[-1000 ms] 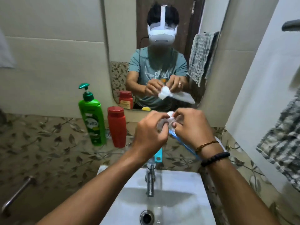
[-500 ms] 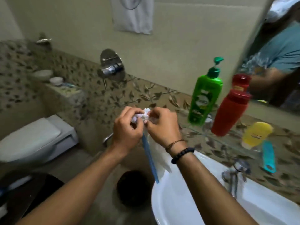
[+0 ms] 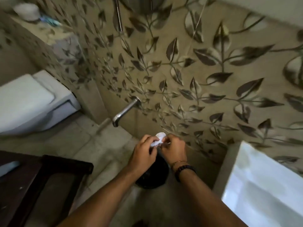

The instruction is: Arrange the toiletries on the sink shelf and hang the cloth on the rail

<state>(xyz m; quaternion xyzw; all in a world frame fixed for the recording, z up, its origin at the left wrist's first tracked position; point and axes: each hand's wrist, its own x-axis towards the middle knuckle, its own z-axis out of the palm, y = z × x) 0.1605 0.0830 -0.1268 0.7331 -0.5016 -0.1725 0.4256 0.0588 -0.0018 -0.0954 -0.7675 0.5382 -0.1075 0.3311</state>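
Observation:
Both hands meet over a black bin [image 3: 153, 176] on the floor. My left hand [image 3: 144, 154] and my right hand [image 3: 173, 149] pinch a small crumpled white wrapper [image 3: 158, 139] between their fingertips. The wrapper is bunched into a wad, partly hidden by my fingers. My right wrist wears a thin chain and a dark bead bracelet. The white sink [image 3: 265, 185] shows only its left edge at the lower right. The shelf, the bottles and the cloth are out of view.
A white toilet [image 3: 31, 102] stands at the left. A metal tap spout [image 3: 125, 110] sticks out of the leaf-patterned wall tiles [image 3: 196, 71]. A dark wooden stool [image 3: 37, 182] sits at the lower left. A ledge with a small white bowl [image 3: 27, 11] is at the top left.
The view has swung left and down, away from the mirror and shelf, toward the floor. My hands have stayed together on the white wrapper and now hang over the black bin. The blue strip is no longer visible.

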